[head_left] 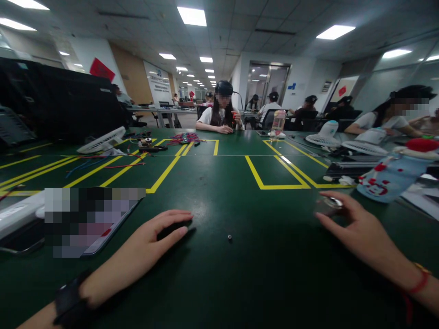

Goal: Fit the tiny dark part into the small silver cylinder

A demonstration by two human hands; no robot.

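left hand (151,244) lies palm down on the green worktop (219,192), its grip loosely cupped over a small dark object (171,228) that shows only partly under the fingers; whether the fingers press on it cannot be told. a black band sits on that wrist. right hand (353,224) rests to the right, well apart from the left, fingers spread and curved, with the fingertips on a small clear round object (329,204); the grip is around it but not fully closed. a red cord circles that wrist.

between the two hands, nearer the left, a tiny dark nut (229,237) lies alone on the worktop, touched by neither hand and with nothing in the way of it.

just left of the left hand lies a flat tablet (92,219), its screen blurred out. just beyond the right hand a blue and white pouch (394,176) lies on its side. yellow lines (274,176) mark boxes on the worktop farther out. at the far left are a white fan (101,140) and loose red wires (185,138). another person (221,114) sits at the far edge, and more people sit along the right side.
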